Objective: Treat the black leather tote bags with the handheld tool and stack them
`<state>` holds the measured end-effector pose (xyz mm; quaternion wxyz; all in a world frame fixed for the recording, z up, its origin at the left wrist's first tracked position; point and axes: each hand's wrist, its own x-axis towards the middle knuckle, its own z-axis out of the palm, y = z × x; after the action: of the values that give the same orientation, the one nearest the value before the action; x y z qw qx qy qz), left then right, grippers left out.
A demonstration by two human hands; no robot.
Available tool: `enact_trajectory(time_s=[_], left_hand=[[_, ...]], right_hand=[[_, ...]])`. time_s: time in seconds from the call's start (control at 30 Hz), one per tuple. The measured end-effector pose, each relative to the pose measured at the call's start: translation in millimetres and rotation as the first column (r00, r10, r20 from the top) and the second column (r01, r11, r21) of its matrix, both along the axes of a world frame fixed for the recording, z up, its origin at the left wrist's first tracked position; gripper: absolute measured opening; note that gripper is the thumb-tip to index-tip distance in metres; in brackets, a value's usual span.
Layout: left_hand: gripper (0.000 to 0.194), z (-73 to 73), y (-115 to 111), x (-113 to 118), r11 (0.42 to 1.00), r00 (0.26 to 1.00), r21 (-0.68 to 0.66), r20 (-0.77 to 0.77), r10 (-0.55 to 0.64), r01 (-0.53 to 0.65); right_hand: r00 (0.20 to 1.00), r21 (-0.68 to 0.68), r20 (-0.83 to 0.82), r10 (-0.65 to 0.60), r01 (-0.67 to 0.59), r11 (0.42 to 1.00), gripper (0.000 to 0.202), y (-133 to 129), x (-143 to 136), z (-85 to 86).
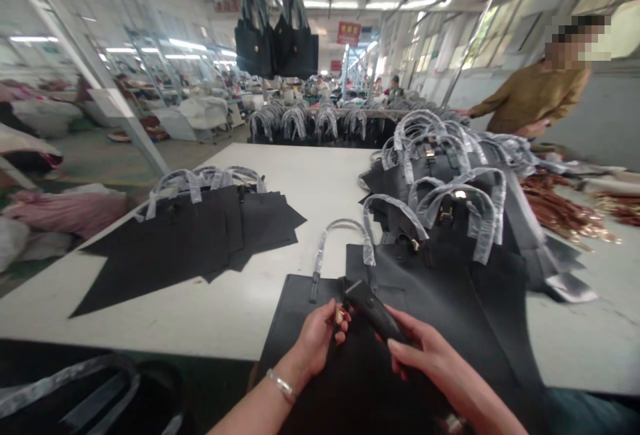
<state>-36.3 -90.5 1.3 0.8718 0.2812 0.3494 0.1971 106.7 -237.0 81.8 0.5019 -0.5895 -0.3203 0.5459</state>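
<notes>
A: What do I have in view, biggest first?

B: The white table [310, 175]; a heap of black bags [450, 181] at right, a flat stack [200, 235] at left; one black bag [430, 301] lies at the near edge.

A: And my hands?

B: My right hand [430, 355] is clamped on a black strap [373, 311] over that bag; my left hand [320, 338] pinches a small gold fitting [341, 315] at the strap's end, fingers together.

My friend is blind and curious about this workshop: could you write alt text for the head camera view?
A person's left hand pinches a small gold fitting while the right hand holds a black strap over a flat black bag on a white table. Stacks of black bags with wrapped handles lie around; another person stands far right.
</notes>
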Motion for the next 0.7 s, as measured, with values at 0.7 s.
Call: enact_trajectory(time_s=[0.7], left_hand=[[0.025,-11.7,-20,-5,0.736,0.990,0.676,-0.090,0.113,-0.023]], right_hand=[[0.991,-0.159,0.079,0.110,-0.096,0.983,0.081,-20,2,-3.5]])
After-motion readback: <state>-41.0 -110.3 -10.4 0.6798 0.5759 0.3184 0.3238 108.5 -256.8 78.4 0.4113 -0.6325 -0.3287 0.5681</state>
